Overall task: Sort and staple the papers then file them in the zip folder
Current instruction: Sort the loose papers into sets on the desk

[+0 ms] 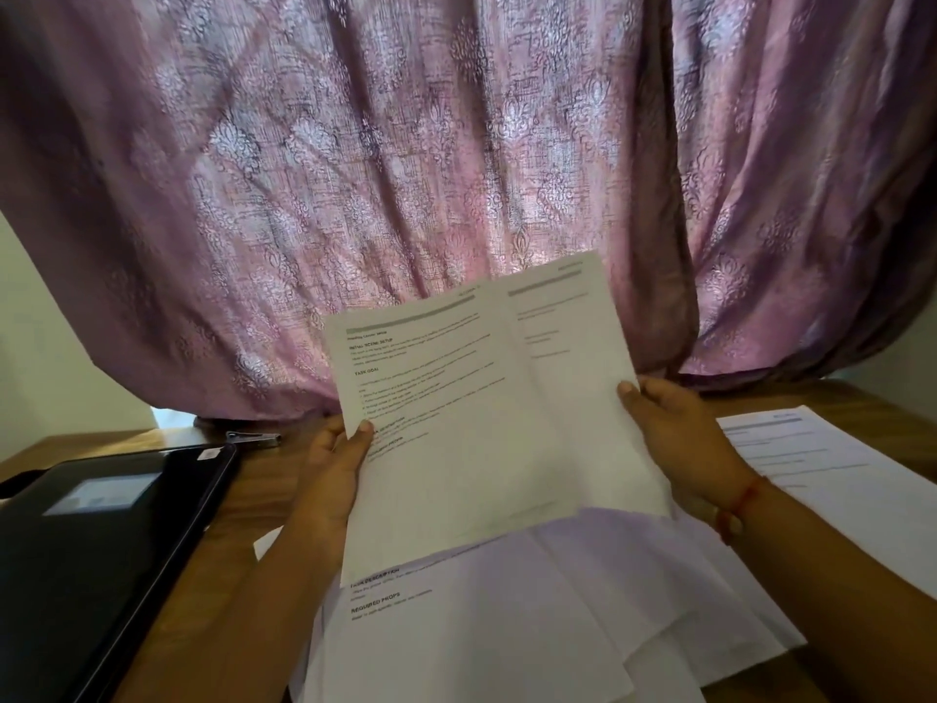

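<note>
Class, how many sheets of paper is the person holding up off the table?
2: the front sheet pinched by the left hand, and the back sheet held by the right hand. More may be hidden behind them.

i see the left hand [337,469] pinching the front printed sheet [446,428] at its left edge, the right hand [679,438] gripping a second sheet [573,337] behind it. more loose papers [507,611] lie below on the wooden table [243,499]. a black zip folder [101,540] rests at left, a pink patterned curtain [405,144] behind.
</note>
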The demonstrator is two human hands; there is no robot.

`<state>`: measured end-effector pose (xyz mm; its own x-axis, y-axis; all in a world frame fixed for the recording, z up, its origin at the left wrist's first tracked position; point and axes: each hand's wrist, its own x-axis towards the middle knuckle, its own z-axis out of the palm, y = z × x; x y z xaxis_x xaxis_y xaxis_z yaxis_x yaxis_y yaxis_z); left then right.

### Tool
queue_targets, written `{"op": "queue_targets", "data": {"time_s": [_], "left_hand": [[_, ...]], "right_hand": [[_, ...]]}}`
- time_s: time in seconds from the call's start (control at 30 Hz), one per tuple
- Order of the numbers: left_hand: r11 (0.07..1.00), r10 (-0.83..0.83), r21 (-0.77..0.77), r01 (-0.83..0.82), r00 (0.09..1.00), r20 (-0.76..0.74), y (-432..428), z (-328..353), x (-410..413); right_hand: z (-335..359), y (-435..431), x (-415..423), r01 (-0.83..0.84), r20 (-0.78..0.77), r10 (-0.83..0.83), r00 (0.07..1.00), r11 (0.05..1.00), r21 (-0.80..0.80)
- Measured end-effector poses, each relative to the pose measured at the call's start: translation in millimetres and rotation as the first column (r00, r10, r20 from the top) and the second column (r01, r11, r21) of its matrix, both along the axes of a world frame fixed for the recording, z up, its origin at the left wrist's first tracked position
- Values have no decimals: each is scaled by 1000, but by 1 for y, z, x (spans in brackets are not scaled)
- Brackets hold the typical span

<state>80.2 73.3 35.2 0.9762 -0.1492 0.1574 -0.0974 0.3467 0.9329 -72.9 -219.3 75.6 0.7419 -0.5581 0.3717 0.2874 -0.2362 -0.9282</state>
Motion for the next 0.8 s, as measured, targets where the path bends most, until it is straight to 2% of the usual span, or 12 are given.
{"op": "queue_targets", "data": {"time_s": [0.13, 0.3, 0.4, 0.47, 0.53, 0.6, 0.67, 0.7, 0.73, 0.77, 0.8], "left_hand": [[1000, -22, 13, 21, 1000, 13, -6, -6, 2], [998, -51, 32, 52, 998, -24, -11, -13, 8], [987, -104, 115, 113, 991, -84, -12, -15, 11], [982, -96, 157, 106, 993, -69, -11, -14, 12], [976, -69, 202, 77, 997, -47, -7, -14, 16], [983, -26, 181, 40, 997, -79, 0, -16, 23], [996, 12, 94, 1, 990, -140, 6, -16, 27], [999, 21, 31, -17, 986, -163, 8, -15, 28], [999, 16, -31, -22, 984, -176, 9, -13, 28], [996, 11, -80, -27, 983, -185, 12, -11, 25], [994, 9, -109, -31, 981, -191, 14, -9, 24]], "right_hand": [[-12, 12, 1, -54, -112, 56, 992, 998, 25], [-11, 35, -6, -246, -62, 250, 966, 967, 67], [-13, 39, -8, -372, -144, 382, 913, 924, 92], [-12, 40, -8, -403, -128, 423, 897, 902, 156], [-9, 38, -6, -447, -78, 491, 868, 839, 311], [-7, 37, -3, -489, -130, 554, 823, 805, 335], [-13, 43, -5, -495, -277, 530, 802, 848, 187], [-20, 47, -6, -494, -359, 455, 815, 869, -20], [-25, 54, -9, -505, -425, 368, 827, 819, -274], [-30, 64, -13, -524, -470, 295, 832, 695, -492], [-32, 74, -15, -577, -529, 266, 806, 550, -604]]}}
